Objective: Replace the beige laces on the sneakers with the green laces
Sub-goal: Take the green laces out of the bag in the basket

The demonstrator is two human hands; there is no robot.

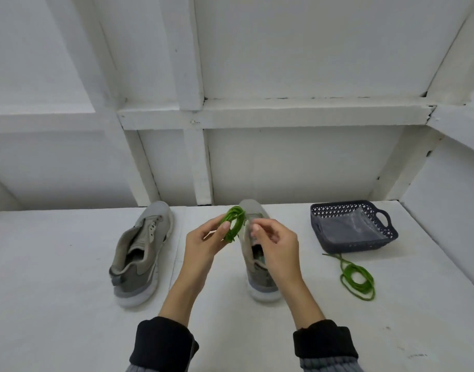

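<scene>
Here, a coiled green lace (232, 224) is gripped by the left hand (203, 244); just right, the right hand's (274, 244) fingertips (254, 227) are pinched beside it, above the right sneaker (257, 253).

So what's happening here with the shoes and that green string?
A person is working on a pair of grey sneakers on a white table. The left hand holds a coiled green lace above the right sneaker, while the right hand pinches at it. The left sneaker looks unlaced. A second green lace lies by a dark basket.
</scene>
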